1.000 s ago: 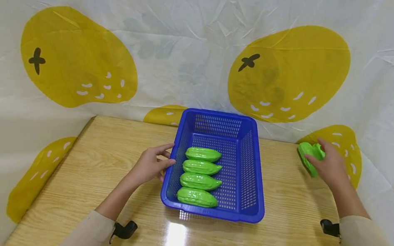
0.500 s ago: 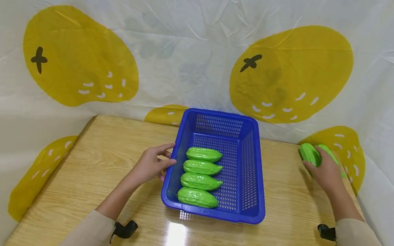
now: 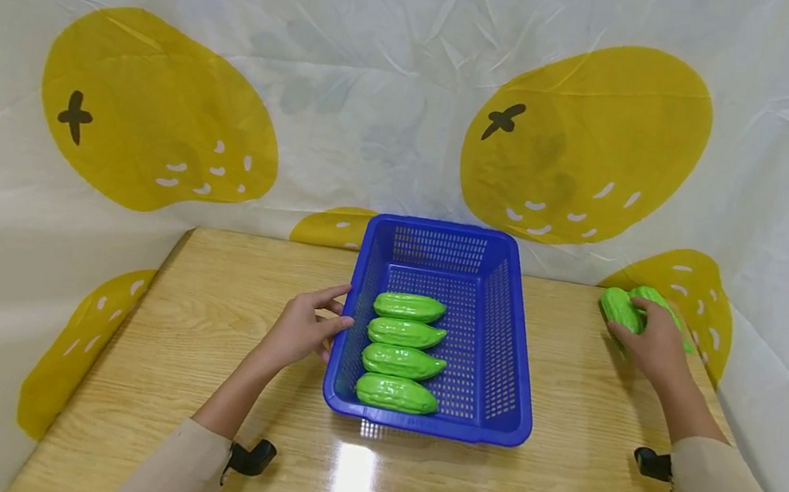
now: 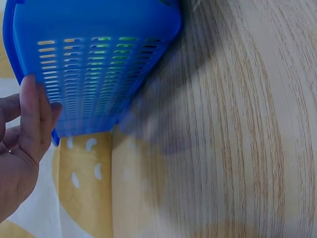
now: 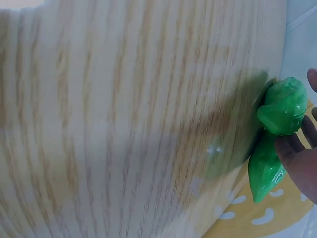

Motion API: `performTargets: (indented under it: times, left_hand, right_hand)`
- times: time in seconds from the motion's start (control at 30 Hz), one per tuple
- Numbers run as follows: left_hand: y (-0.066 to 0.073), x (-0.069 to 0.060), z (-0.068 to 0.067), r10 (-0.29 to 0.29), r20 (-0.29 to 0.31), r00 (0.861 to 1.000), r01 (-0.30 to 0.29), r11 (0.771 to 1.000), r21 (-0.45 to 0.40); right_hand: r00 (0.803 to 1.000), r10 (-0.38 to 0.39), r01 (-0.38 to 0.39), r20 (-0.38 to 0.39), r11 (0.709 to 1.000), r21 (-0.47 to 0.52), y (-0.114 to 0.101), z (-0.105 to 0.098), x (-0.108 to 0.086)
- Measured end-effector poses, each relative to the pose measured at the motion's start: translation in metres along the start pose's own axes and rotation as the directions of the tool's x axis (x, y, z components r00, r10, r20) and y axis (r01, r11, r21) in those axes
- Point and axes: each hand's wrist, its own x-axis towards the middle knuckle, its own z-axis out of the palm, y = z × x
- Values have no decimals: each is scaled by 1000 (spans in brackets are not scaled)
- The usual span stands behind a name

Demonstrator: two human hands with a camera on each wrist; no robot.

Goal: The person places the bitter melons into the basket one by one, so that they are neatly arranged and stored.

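Observation:
My left hand (image 3: 300, 328) rests its fingertips against the left side of the blue plastic basket (image 3: 517, 356); the left wrist view shows these fingers (image 4: 30, 106) fairly straight along the basket's outer wall (image 4: 84, 74). Far to the right, my right hand (image 3: 657, 343) grips a glossy green bitter melon (image 3: 619, 308) between thumb and fingers, low at the table's back corner. A second bitter melon (image 3: 678, 326) lies just right of it, partly behind the hand. In the right wrist view, the gripped bitter melon (image 5: 285, 106) is above the other bitter melon (image 5: 263, 171).
Several green bitter melons (image 3: 402, 362) lie in a column along the basket's left half, with bare mesh beside and behind them. The wooden table (image 3: 239, 275) meets a hanging white cloth (image 3: 351, 122) with yellow fruit prints at its back edge.
My right hand has shifted slightly right and down at the corner; the two bitter melons, earlier tilted together under it, now lie side by side. The left hand and basket stay put.

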Motion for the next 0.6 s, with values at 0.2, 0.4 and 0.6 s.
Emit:
performTargets:
  times: [0.2, 0.4, 0.6]
  left_hand:
    - [1, 0, 0, 8, 4, 1000, -8, 1000, 6]
    - [0, 0, 0, -5, 0, 1000, 5, 1000, -1]
    - [0, -1, 1, -6, 0, 1000, 6, 1000, -3]
  right_hand:
    - [1000, -8, 8, -5, 1000, -7, -3, 3, -1]
    - [1000, 10, -10, -21, 1000, -8, 1, 8, 2]
    - [997, 49, -49, 56, 999, -2, 1, 7, -1]
